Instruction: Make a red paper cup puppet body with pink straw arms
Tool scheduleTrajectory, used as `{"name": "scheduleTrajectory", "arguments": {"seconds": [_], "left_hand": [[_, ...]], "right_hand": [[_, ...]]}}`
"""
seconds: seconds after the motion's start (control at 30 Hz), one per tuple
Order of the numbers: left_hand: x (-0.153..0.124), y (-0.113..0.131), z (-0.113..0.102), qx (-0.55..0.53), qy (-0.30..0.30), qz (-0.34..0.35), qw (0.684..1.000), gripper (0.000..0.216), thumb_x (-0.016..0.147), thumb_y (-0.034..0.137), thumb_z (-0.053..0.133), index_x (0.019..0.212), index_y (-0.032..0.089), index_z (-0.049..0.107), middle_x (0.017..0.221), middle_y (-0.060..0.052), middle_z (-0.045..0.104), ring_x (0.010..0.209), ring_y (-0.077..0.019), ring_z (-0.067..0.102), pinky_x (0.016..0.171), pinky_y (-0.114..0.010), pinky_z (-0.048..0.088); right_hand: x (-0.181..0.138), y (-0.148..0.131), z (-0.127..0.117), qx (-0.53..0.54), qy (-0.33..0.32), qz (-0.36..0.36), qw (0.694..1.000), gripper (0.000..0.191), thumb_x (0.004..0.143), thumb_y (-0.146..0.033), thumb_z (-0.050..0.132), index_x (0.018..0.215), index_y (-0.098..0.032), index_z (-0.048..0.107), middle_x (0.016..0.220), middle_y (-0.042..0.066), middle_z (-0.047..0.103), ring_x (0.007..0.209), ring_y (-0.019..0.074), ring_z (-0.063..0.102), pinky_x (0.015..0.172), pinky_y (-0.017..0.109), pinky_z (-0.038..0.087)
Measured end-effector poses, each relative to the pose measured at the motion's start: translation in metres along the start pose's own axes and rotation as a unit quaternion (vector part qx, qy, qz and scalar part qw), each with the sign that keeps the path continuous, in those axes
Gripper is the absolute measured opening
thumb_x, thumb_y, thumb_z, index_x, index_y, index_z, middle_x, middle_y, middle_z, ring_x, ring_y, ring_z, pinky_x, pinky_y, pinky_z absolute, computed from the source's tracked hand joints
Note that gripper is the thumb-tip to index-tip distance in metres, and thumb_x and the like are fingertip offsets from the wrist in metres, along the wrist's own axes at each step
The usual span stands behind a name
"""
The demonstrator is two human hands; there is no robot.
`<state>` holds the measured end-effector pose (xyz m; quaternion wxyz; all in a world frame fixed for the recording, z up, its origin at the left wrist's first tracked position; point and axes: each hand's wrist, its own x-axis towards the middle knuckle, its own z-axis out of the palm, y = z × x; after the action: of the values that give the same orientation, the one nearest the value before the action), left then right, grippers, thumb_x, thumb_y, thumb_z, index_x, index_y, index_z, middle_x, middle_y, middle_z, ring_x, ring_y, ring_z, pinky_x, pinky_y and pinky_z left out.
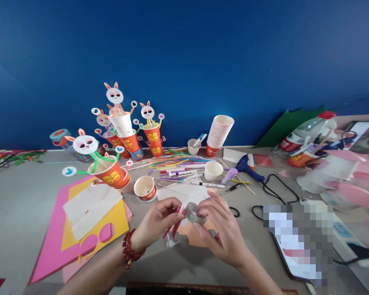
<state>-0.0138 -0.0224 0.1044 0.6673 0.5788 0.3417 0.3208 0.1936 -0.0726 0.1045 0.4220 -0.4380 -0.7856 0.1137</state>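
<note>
My left hand (155, 221), a beaded bracelet at its wrist, pinches dark pink pipe cleaners (174, 230) together with thin white strips. Their lower ends hang below the fingers, close to a small white paper piece (172, 241). Beside it, my right hand (224, 229) has its fingers around a roll of clear tape (192, 214), held against the top of the pipe cleaners. Under both hands lie a white sheet (175, 191) and orange paper (199, 237). Just beyond stands a paper cup (145, 187) with small dark bits inside.
Rabbit-faced cup figures (109, 174) stand at the left behind pink and yellow sheets (53, 229). Markers (181, 172), a white cup (213, 170), a stack of cups (219, 133) and a blue glue gun (247, 168) sit farther back. A phone (290, 250) lies right.
</note>
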Motion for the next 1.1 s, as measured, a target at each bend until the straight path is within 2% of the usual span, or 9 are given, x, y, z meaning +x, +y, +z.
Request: {"name": "scheduleTrajectory", "arguments": {"seconds": [0.13,0.3,0.47,0.63,0.7,0.77,0.9,0.97,1.1], "left_hand": [[0.002,-0.011,0.001,-0.148,0.021,-0.079,0.986,0.029,0.079,0.039,0.077,0.088,0.015,0.062,0.077,-0.001,0.063,0.071,-0.0128,0.06,0.073,-0.027,0.051],[0.004,-0.015,0.003,-0.216,0.017,-0.084,0.973,0.026,0.08,0.032,0.078,0.098,0.017,0.065,0.081,-0.001,0.063,0.069,-0.01,0.059,0.073,-0.026,0.053],[0.005,-0.016,0.003,-0.198,0.036,-0.057,0.978,0.025,0.084,0.031,0.074,0.103,0.017,0.066,0.081,-0.001,0.065,0.07,-0.0103,0.061,0.071,-0.025,0.052],[0.005,-0.011,0.004,-0.108,0.043,-0.017,0.993,0.031,0.083,0.036,0.073,0.105,0.016,0.066,0.084,-0.002,0.064,0.074,-0.0133,0.062,0.073,-0.028,0.051],[0.004,-0.007,0.004,-0.073,0.03,-0.003,0.997,0.032,0.084,0.036,0.073,0.107,0.016,0.066,0.085,-0.003,0.063,0.077,-0.0137,0.06,0.073,-0.028,0.051],[0.004,-0.002,0.004,-0.067,-0.001,0.007,0.998,0.034,0.085,0.035,0.072,0.112,0.016,0.063,0.085,-0.002,0.061,0.076,-0.0126,0.059,0.073,-0.027,0.05],[0.007,0.004,0.0,-0.092,-0.074,0.012,0.993,0.037,0.087,0.031,0.071,0.118,0.019,0.054,0.084,-0.001,0.059,0.073,-0.0105,0.058,0.068,-0.023,0.048],[0.01,0.003,-0.003,-0.107,-0.105,-0.007,0.989,0.037,0.086,0.031,0.071,0.116,0.019,0.052,0.084,-0.001,0.06,0.071,-0.0106,0.059,0.067,-0.024,0.049],[0.015,-0.001,-0.007,-0.107,-0.149,-0.05,0.982,0.034,0.085,0.032,0.072,0.107,0.018,0.051,0.084,-0.001,0.062,0.068,-0.0099,0.06,0.064,-0.023,0.05]], "right_hand": [[0.0,0.0,0.001,0.017,-0.004,0.02,1.0,0.008,0.087,-0.019,0.056,0.092,-0.023,0.052,0.088,0.005,0.061,0.086,0.0229,0.058,0.102,0.053,0.04],[0.0,0.001,0.003,0.04,-0.006,0.038,0.998,0.006,0.089,-0.021,0.056,0.091,-0.023,0.051,0.088,0.004,0.06,0.086,0.0222,0.057,0.101,0.051,0.041],[0.001,0.002,0.003,0.051,-0.009,0.047,0.998,0.006,0.088,-0.021,0.057,0.088,-0.022,0.051,0.087,0.004,0.059,0.086,0.0219,0.057,0.101,0.049,0.042],[0.0,0.004,0.004,0.074,-0.01,0.056,0.996,0.004,0.089,-0.02,0.057,0.088,-0.022,0.054,0.087,0.004,0.06,0.086,0.0218,0.058,0.099,0.046,0.043],[0.0,0.006,0.004,0.085,0.004,0.064,0.994,0.005,0.09,-0.018,0.056,0.093,-0.022,0.056,0.092,0.006,0.062,0.093,0.0232,0.058,0.094,0.043,0.046],[0.001,0.008,0.002,0.108,0.005,0.071,0.992,0.015,0.092,-0.016,0.054,0.105,-0.022,0.058,0.103,0.009,0.063,0.104,0.0242,0.058,0.091,0.039,0.047],[0.007,0.015,-0.003,0.187,-0.054,0.05,0.98,0.037,0.092,-0.013,0.054,0.127,-0.025,0.056,0.12,0.009,0.062,0.115,0.0228,0.057,0.097,0.037,0.048],[0.011,0.017,-0.006,0.223,-0.082,0.026,0.971,0.037,0.093,-0.012,0.055,0.126,-0.026,0.058,0.116,0.007,0.065,0.112,0.0211,0.059,0.095,0.035,0.049],[0.018,0.019,-0.011,0.244,-0.136,0.022,0.96,0.02,0.095,-0.015,0.057,0.11,-0.023,0.066,0.101,0.005,0.069,0.099,0.0185,0.064,0.088,0.031,0.051]]}}
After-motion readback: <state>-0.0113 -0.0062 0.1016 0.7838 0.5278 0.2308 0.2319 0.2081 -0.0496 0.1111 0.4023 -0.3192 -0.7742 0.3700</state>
